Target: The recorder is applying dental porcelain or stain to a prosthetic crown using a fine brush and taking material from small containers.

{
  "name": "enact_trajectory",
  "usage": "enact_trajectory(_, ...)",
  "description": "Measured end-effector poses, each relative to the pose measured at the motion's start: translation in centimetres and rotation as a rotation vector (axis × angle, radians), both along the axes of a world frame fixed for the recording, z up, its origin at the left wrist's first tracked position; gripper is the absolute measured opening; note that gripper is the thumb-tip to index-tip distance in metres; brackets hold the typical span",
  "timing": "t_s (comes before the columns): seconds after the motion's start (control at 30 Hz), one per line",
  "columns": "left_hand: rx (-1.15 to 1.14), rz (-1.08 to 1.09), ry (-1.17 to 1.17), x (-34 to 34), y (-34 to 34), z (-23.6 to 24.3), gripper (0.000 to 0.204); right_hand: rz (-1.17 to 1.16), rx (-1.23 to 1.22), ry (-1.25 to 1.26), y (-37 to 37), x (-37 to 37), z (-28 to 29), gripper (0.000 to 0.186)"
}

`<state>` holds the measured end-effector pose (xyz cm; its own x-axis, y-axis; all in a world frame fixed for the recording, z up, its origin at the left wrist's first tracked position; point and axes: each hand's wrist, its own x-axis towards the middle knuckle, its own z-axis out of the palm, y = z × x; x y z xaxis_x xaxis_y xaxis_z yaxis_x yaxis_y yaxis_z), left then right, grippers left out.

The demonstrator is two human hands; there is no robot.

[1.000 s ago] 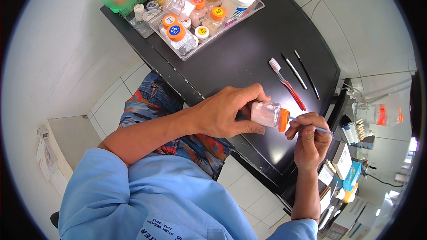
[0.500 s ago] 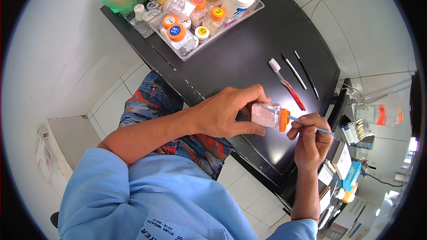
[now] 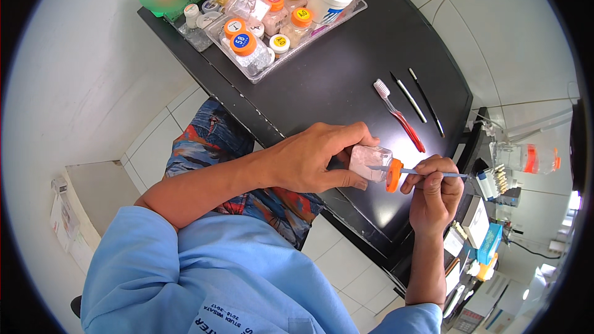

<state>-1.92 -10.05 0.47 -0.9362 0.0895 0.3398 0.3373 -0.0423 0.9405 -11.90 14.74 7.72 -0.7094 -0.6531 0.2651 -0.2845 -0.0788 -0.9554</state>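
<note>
My left hand (image 3: 318, 158) grips a small clear plastic jar (image 3: 369, 162) between thumb and fingers, tipped on its side above the desk. Pale pink powder lies inside, and the orange piece (image 3: 393, 175) at its mouth points to the right. Pinched in the fingers of my right hand (image 3: 437, 192) is a thin blue-grey spatula-like stick (image 3: 456, 175). Its far end reaches through the jar's mouth and shows through the clear wall beside the powder. How much powder, if any, sits on the tip is too small to tell.
On the black desk (image 3: 322, 86) lie a red toothbrush (image 3: 400, 114), a white-and-black pen-like tool (image 3: 409, 98) and a slim black tool (image 3: 427, 102). A clear tray (image 3: 257, 78) of several jars stands at the far left. Boxes and a clear bottle (image 3: 526, 158) crowd the right side.
The stick has swung nearer to level, and its tip sits lower inside the jar. The jar's mouth has dipped slightly. Both hands keep their holds.
</note>
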Motion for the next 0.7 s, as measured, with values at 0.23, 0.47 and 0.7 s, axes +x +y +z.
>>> enact_trajectory(0.23,0.027,0.001,-0.009,-0.04,0.14,-0.14,0.052,0.025,0.026,0.024,-0.3,0.17,0.23,0.028)
enact_trajectory(0.47,-0.057,-0.015,-0.031,0.09,-0.24,0.04,0.059,-0.061,0.069,0.031,-0.48,0.59,0.52,0.03)
enact_trajectory(0.7,-0.197,0.008,0.089,-0.11,-0.5,0.3,0.062,-0.006,0.038,0.052,-0.1,0.19,0.26,0.029)
